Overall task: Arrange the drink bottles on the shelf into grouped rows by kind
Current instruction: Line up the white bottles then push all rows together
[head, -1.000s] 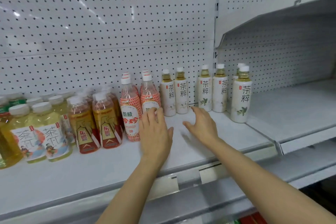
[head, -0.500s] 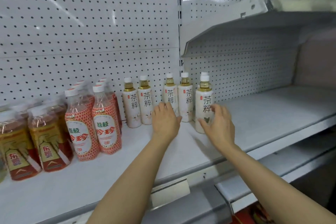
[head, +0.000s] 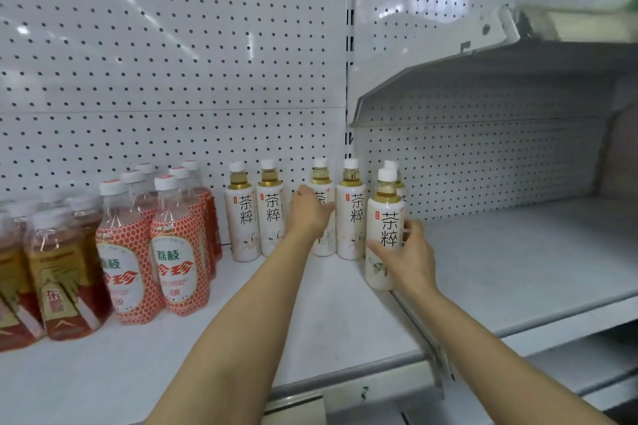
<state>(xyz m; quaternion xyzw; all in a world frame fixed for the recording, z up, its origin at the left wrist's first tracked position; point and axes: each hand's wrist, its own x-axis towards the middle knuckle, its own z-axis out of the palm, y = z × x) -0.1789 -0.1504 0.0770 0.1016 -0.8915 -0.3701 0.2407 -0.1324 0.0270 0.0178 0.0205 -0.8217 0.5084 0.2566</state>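
Observation:
Several white-labelled tea bottles stand at the back of the white shelf (head: 328, 321). My left hand (head: 309, 212) wraps around the third white tea bottle (head: 324, 179) in that back row. My right hand (head: 407, 255) grips the front white tea bottle (head: 385, 217), which stands at the shelf's right end, ahead of another one. Two more white tea bottles (head: 255, 214) stand left of my left hand, and one (head: 352, 210) stands between my hands. Red-dotted lychee bottles (head: 176, 252) stand in two rows further left, and amber bottles (head: 58, 279) are at the far left.
A white pegboard (head: 172, 62) backs the shelf. A second shelf (head: 518, 252) adjoins on the right at nearly the same height, with another shelf (head: 483, 62) overhanging it. A gap (head: 414, 321) separates the two lower shelves.
Both hands moved forward from the bare shelf surface to the white tea bottles and closed on them. The view shifted right, so the leftmost yellow-green bottles dropped out of sight.

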